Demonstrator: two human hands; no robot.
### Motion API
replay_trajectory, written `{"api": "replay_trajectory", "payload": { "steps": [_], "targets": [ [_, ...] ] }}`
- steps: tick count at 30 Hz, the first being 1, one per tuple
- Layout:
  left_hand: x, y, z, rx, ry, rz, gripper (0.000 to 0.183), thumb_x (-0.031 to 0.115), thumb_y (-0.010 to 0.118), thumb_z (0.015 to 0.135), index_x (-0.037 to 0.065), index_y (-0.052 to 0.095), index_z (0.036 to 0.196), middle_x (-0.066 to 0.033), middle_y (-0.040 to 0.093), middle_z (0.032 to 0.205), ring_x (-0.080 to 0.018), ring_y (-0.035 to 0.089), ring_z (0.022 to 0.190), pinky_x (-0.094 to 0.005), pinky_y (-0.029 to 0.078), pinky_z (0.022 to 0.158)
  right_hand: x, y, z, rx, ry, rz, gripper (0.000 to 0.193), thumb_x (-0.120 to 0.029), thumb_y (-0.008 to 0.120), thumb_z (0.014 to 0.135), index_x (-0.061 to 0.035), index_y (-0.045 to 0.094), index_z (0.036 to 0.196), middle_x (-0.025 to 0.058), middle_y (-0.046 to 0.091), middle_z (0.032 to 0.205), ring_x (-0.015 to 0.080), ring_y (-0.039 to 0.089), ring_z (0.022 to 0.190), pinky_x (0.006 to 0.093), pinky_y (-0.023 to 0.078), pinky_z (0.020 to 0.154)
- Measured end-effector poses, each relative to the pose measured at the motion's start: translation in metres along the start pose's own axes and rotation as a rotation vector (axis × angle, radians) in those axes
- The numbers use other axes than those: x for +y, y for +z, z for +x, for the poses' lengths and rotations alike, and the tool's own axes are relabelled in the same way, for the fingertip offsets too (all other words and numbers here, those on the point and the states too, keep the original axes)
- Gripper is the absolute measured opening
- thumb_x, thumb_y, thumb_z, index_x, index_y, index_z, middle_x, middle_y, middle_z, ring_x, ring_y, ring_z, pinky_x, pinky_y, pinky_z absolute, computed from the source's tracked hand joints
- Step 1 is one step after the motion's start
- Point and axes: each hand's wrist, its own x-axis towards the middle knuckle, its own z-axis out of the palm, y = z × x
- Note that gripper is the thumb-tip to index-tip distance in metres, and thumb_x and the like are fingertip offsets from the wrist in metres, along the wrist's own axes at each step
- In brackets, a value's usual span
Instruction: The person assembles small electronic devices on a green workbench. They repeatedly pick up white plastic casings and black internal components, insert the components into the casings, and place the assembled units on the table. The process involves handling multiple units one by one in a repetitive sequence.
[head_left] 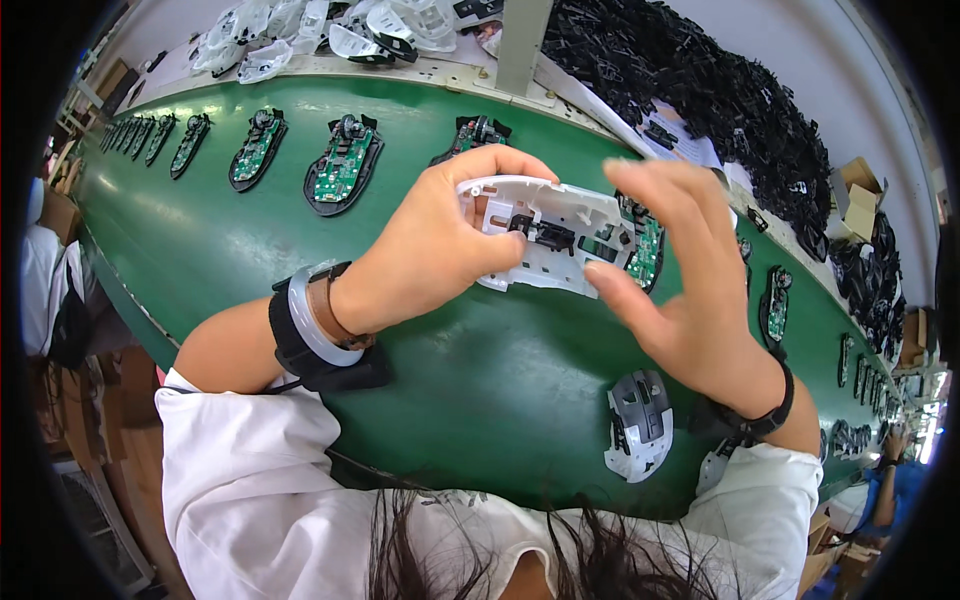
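My left hand (425,235) grips a white plastic mouse shell (580,203) by its left end, hollow inner side facing me. Its thumb presses beside a small black plastic part (550,235) seated inside the shell. Around the shell's right end hovers my right hand (695,300), thumb and fingers wide apart; its fingertips are smeared by motion. The right thumb tip is close to the shell's lower edge, and I cannot tell whether it touches. Partly hidden behind the shell lies a green circuit board (648,250) on a black base.
Several circuit boards on black bases (343,165) line the green belt (480,370). A grey and white mouse (640,425) lies near my right forearm. White shells (390,30) are heaped at the back left, black parts (690,75) at the back right. Another person's arm (888,485) shows far right.
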Motion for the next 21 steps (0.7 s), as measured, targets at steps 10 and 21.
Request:
{"api": "replay_trajectory", "payload": {
  "steps": [10, 21],
  "targets": [
    [0.009, 0.009, -0.009, 0.008, -0.074, -0.069, 0.043, -0.001, 0.058, 0.075, 0.005, 0.053, 0.117, 0.0001, 0.059, 0.100, -0.0074, 0.056, 0.087, -0.0234, 0.047, 0.076, 0.002, 0.007, 0.005, -0.217, 0.508, 0.419, 0.054, -0.004, 0.071, 0.075, -0.0044, 0.047, 0.123, 0.0088, 0.054, 0.104, 0.0139, 0.054, 0.097, 0.0282, 0.046, 0.084],
    [0.006, 0.001, -0.013, 0.004, 0.019, 0.056, 0.043, -0.003, 0.054, 0.073, 0.003, 0.057, 0.116, -0.0012, 0.062, 0.098, -0.0078, 0.056, 0.089, -0.0241, 0.047, 0.078, -0.007, 0.011, -0.017, -0.090, 0.279, 0.334, 0.067, -0.015, 0.076, 0.072, -0.0017, 0.042, 0.128, 0.0124, 0.053, 0.104, 0.0272, 0.056, 0.089, 0.0370, 0.048, 0.078]
  ]
}}
